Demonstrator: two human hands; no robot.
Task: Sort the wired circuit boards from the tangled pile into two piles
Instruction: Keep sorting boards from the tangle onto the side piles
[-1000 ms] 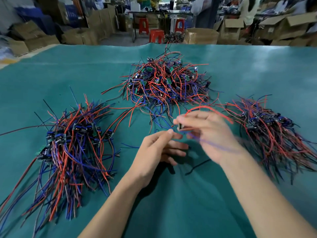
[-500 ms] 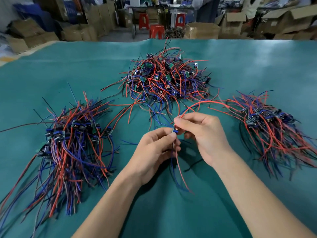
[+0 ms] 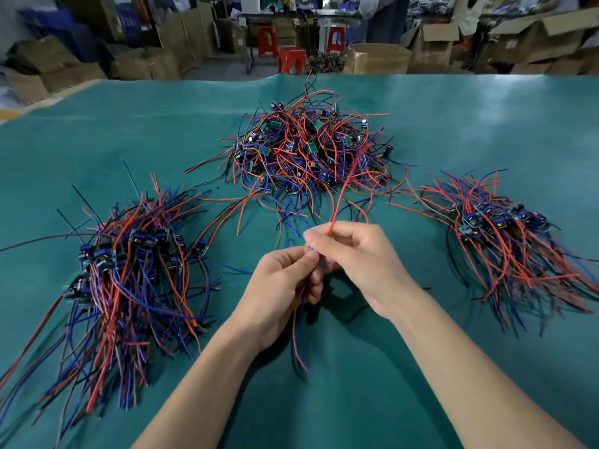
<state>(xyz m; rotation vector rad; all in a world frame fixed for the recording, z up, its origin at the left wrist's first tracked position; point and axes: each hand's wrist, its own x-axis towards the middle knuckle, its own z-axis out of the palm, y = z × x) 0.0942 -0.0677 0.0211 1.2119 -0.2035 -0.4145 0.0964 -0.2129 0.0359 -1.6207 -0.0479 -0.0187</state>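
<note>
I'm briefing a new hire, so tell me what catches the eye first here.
First, the tangled pile of red and blue wired circuit boards at the middle of the green table. Then two combed-out piles, the left pile and the right pile. In front, the left hand and right hand pinch one wired board between them.

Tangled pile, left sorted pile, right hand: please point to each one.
tangled pile (image 3: 308,150), head view, its middle.
left sorted pile (image 3: 129,270), head view, its wires.
right hand (image 3: 359,257), head view, its back.
</note>
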